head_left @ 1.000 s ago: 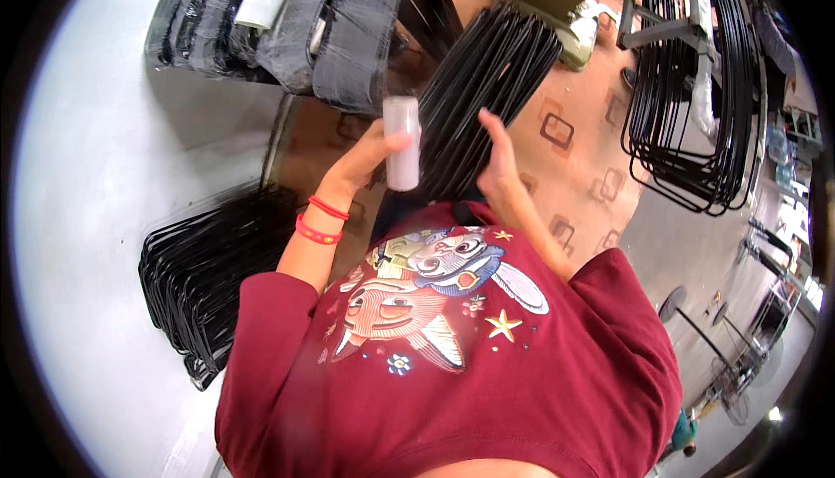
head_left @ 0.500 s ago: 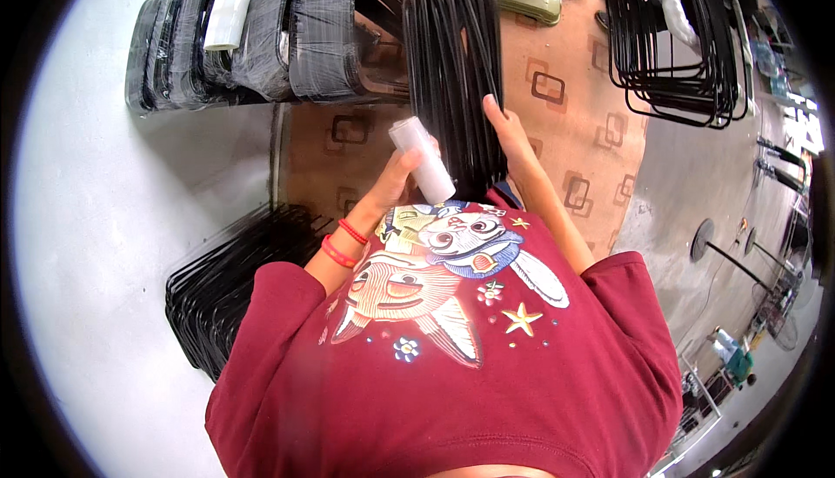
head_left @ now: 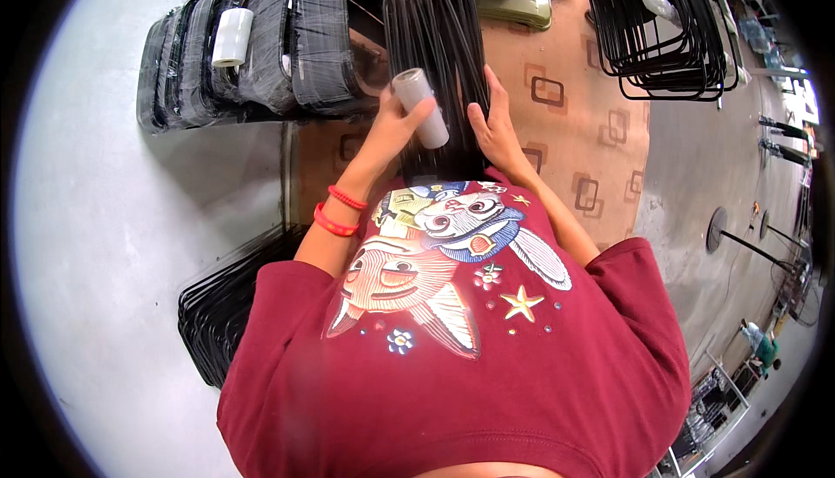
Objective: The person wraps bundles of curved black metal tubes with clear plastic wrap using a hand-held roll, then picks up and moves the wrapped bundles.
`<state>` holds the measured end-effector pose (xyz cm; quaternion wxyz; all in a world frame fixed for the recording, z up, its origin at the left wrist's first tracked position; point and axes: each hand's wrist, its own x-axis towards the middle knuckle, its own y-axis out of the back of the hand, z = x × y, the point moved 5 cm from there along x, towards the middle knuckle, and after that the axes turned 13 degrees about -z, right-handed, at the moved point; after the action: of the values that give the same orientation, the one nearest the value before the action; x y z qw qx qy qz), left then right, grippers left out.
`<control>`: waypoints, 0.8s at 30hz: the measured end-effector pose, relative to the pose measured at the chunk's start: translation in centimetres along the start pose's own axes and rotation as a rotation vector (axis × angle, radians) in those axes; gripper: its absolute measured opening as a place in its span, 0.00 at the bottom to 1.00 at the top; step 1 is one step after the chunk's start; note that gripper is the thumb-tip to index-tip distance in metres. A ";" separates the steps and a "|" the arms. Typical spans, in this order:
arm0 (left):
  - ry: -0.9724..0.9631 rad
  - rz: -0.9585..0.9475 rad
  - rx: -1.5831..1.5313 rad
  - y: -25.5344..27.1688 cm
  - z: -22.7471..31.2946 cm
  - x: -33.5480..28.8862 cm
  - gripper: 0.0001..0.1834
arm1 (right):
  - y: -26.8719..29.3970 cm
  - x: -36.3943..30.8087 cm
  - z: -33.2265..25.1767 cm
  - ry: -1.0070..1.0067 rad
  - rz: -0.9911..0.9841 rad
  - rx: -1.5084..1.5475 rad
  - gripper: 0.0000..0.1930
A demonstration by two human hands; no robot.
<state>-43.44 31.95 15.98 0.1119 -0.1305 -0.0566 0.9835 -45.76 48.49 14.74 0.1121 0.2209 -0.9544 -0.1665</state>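
Slanting lengthwise, the pale roll [head_left: 431, 127] points its far end forward-left

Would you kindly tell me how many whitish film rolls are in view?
2: one roll in the left hand, a second roll on the wrapped bundles; more may be hidden.

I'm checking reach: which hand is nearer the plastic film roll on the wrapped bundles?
Left. The left hand, holding another film roll, is to the right of the resting roll; the right hand is farther right, at the black frame stack.
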 end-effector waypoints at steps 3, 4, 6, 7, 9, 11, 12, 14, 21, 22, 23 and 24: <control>-0.196 0.126 0.319 2.5 -1.9 1.4 0.33 | -0.4 0.2 -0.3 -0.002 0.013 -0.164 0.19; -0.260 0.139 0.458 2.5 -1.4 1.6 0.33 | -0.2 0.2 -0.4 0.025 0.060 -0.164 0.15; -0.385 0.169 0.782 2.7 -0.3 1.5 0.33 | -0.1 0.8 -0.7 0.068 0.049 -0.131 0.14; -0.399 0.097 0.720 2.3 0.1 1.4 0.33 | -0.2 0.9 -0.8 0.090 0.043 -0.117 0.14; -0.368 -0.117 0.348 1.1 1.5 1.1 0.33 | -0.2 1.3 -2.6 0.210 -0.026 -0.333 0.15; -0.338 -0.243 -0.121 -0.2 2.6 0.7 0.31 | -0.2 1.9 -4.4 0.195 -0.099 -0.167 0.17; -0.357 -0.231 -0.286 -0.6 2.9 0.6 0.30 | -0.4 2.1 -5.2 0.117 -0.134 0.102 0.19; -0.376 -0.251 -0.576 -1.5 3.9 0.3 0.28 | -0.7 2.5 -5.1 -0.014 -0.102 0.434 0.25; -0.449 -0.199 -0.425 -0.4 6.9 -0.7 0.31 | 0.5 2.8 -5.0 -0.076 0.072 1.049 0.21; -0.467 -0.094 -0.336 -0.2 7.7 -0.9 0.27 | 0.6 3.0 -5.6 -0.055 0.054 1.018 0.21; -0.508 -0.082 -0.018 -0.3 8.7 -0.9 0.25 | 0.9 3.2 -6.7 -0.035 0.035 0.987 0.21; -0.540 -0.069 0.301 -0.4 9.4 -0.6 0.22 | 1.0 3.3 -7.3 -0.014 0.016 0.956 0.21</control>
<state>-45.33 31.43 25.23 0.1444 0.1554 0.0575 0.9755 -46.99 45.88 22.26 -0.0072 0.2394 -0.9263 0.2908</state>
